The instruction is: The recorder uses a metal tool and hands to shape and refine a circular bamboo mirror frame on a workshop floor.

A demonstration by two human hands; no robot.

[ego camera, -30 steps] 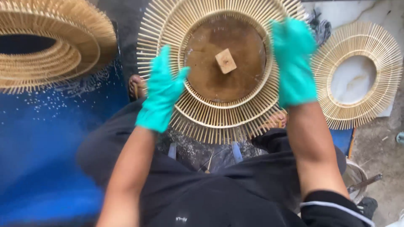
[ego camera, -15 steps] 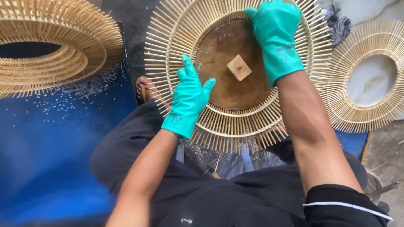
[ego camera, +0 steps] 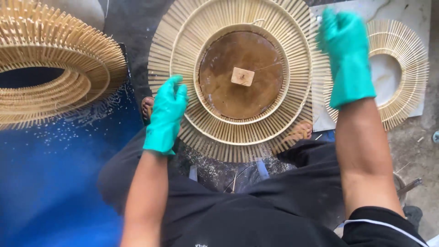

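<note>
Down at the near left rim, the left hand (ego camera: 167, 116) in its teal rubber glove lies with fingers together and slightly curled against the edge of the large round sunburst frame of pale bamboo slats (ego camera: 238, 80), pressing on the slat tips rather than closing round anything; the right hand (ego camera: 347, 57), gloved the same, sits at the far right rim, fingers together and bent over the edge, though whether it pinches the slats or only rests on them I cannot tell; placed on opposite sides like this, the two hands seem set to steady or turn the disc about its middle.

That frame lies flat on the ground just ahead of the person's knees, between the sandalled feet; its slats radiate in two concentric bands held by thin hoops, around a brown, stained round centre board (ego camera: 241, 75) bearing a small pale wooden block (ego camera: 242, 76).

Further out, a smaller bamboo sunburst ring with an open pale centre (ego camera: 400, 73) lies to the right on a light slab, partly behind the right hand; to the far left stands a deep stacked ring of bamboo slats (ego camera: 50, 73) over a blue sheet (ego camera: 50, 183) sprinkled with pale shavings.
</note>
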